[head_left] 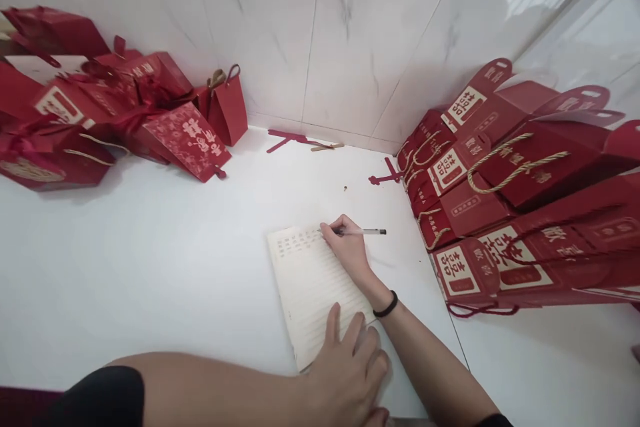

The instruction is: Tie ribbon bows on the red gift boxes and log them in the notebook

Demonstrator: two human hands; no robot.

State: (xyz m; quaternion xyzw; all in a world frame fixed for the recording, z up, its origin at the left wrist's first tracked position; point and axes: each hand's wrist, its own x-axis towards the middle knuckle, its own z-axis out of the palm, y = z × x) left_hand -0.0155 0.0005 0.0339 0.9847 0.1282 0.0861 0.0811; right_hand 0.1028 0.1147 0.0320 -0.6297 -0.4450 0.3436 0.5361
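A lined notebook page (pixel 310 280) lies on the white floor (pixel 165 260), with a few rows of writing near its top edge. My right hand (pixel 349 248) is closed round a pen (pixel 367 231), its tip resting on the page's upper right part. A black band circles that wrist. My left hand (pixel 347 367) lies flat with fingers spread on the page's lower corner, pressing it down.
A heap of red gift bags (pixel 115 113) with ribbons sits against the marble wall at the left. More red gift bags (pixel 505 193) with gold rope handles lie stacked at the right. Loose red paper cut-outs (pixel 295 140) lie near the wall's base.
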